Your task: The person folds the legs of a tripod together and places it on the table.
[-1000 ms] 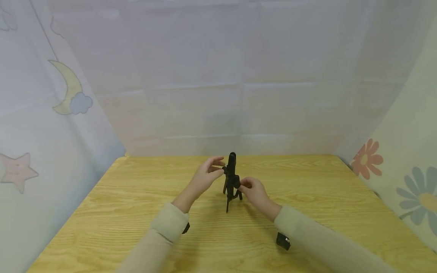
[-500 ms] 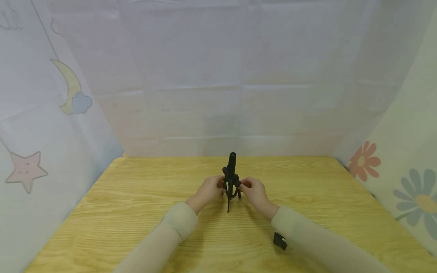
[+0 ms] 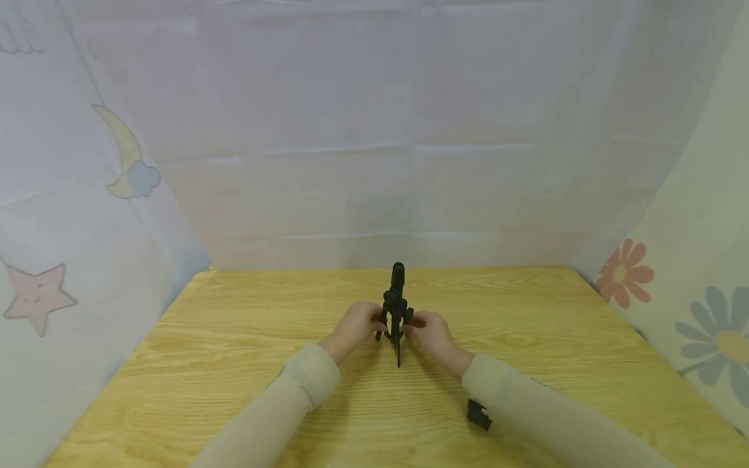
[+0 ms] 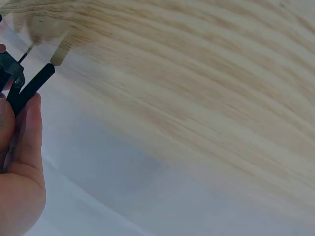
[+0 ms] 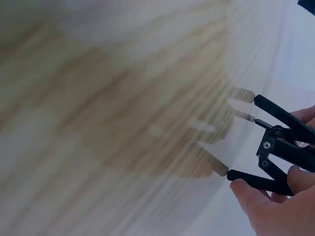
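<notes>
A small black tripod stands upright near the middle of the table, one leg pointing toward me. My left hand is at its left side, thumb and fingers pinching a tripod leg. On the other side my right hand holds a lower leg, the thumb lying along it near the foot. The hinged braces between the legs show in the right wrist view. Knobs stick out below the tripod's top. Part of each gripped leg is hidden by fingers.
The wooden table shows its grain all round the tripod. A pale sheet hangs behind its far edge, with printed sheets at both sides. A small black box sits at the right sleeve.
My left hand has come down from the upper knob to a leg. My right hand has shifted slightly down from its knob to a leg. The left leg now stands farther out.
</notes>
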Demonstrator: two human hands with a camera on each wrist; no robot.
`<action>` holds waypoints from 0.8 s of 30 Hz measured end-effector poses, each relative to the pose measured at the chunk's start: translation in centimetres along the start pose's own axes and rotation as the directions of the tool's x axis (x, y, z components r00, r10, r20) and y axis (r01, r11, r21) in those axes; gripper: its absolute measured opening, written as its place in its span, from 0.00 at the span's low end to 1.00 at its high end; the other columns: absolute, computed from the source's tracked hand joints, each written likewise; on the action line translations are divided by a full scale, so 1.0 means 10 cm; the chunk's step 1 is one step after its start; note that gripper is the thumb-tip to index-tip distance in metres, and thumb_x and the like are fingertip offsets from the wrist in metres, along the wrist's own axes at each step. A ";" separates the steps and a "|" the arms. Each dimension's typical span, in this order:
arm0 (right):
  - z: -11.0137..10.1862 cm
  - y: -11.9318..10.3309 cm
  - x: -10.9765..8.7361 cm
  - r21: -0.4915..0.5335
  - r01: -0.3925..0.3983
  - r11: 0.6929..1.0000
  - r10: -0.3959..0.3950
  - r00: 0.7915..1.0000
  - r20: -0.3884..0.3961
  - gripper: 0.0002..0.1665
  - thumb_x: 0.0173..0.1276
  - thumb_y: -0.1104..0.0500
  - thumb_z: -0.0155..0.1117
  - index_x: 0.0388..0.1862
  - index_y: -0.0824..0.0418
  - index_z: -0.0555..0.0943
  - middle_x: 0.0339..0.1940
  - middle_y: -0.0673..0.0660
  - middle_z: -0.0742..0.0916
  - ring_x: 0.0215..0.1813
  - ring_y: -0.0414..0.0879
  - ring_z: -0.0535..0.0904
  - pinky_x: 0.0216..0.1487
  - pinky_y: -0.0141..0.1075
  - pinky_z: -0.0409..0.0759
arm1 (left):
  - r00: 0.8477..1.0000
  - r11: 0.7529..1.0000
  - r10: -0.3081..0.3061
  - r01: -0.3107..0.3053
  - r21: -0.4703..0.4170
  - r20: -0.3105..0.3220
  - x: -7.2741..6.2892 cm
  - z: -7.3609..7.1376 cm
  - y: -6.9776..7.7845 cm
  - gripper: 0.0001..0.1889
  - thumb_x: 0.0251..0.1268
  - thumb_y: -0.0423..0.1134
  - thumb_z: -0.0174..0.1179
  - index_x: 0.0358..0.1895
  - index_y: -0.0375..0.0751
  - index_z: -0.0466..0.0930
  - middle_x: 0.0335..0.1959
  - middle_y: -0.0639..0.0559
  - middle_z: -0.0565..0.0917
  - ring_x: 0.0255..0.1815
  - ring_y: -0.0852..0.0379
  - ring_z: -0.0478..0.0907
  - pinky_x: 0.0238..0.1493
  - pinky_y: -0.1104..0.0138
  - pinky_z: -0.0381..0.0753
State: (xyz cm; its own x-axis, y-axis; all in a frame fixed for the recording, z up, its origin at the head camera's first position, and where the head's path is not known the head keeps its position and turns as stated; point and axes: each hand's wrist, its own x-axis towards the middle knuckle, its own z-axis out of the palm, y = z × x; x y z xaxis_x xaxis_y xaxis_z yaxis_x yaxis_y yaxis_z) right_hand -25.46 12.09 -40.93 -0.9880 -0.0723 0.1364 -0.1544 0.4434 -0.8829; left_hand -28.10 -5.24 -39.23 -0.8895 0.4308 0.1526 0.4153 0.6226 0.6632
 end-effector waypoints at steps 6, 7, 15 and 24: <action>0.04 -0.04 0.00 0.036 -0.051 0.998 0.050 0.998 0.022 0.11 0.66 0.73 0.61 0.46 0.75 0.83 0.42 0.67 0.87 0.49 0.59 0.82 0.49 0.47 0.80 | 1.000 0.999 0.001 0.000 0.048 -0.016 0.01 0.03 -0.02 0.02 0.57 0.28 0.67 0.31 0.32 0.84 0.30 0.47 0.86 0.32 0.56 0.80 0.31 0.69 0.79; 0.05 -0.05 0.00 0.037 -0.059 0.998 0.058 0.998 0.023 0.11 0.66 0.73 0.61 0.46 0.75 0.83 0.42 0.67 0.87 0.47 0.57 0.83 0.45 0.45 0.81 | 1.000 0.998 0.005 -0.003 0.066 -0.023 0.01 0.04 -0.01 0.02 0.57 0.28 0.67 0.31 0.32 0.84 0.30 0.47 0.86 0.32 0.56 0.80 0.31 0.69 0.79; 0.08 -0.07 -0.01 0.091 -0.130 0.987 0.127 0.991 0.034 0.13 0.66 0.76 0.57 0.48 0.76 0.82 0.44 0.68 0.86 0.42 0.52 0.83 0.34 0.40 0.82 | 0.998 0.989 -0.053 0.056 0.136 -0.026 -0.02 0.08 0.06 0.04 0.63 0.27 0.62 0.38 0.33 0.85 0.35 0.45 0.86 0.39 0.53 0.81 0.35 0.67 0.78; 0.03 -0.10 -0.01 0.072 -0.127 0.989 0.121 0.989 0.081 0.12 0.68 0.74 0.56 0.48 0.77 0.81 0.46 0.69 0.85 0.43 0.53 0.82 0.37 0.41 0.81 | 0.996 0.987 -0.091 0.091 0.135 -0.004 -0.02 0.07 0.10 0.04 0.64 0.27 0.61 0.38 0.31 0.85 0.34 0.45 0.85 0.34 0.57 0.77 0.33 0.68 0.77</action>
State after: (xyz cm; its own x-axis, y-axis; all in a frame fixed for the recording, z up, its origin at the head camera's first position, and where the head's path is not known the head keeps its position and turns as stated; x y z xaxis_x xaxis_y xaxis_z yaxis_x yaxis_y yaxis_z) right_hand -25.17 11.40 -40.23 -0.9959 -0.0898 -0.0083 -0.0269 0.3838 -0.9230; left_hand -27.36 -4.31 -39.13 -0.9243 0.3698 0.0942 0.3547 0.7415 0.5695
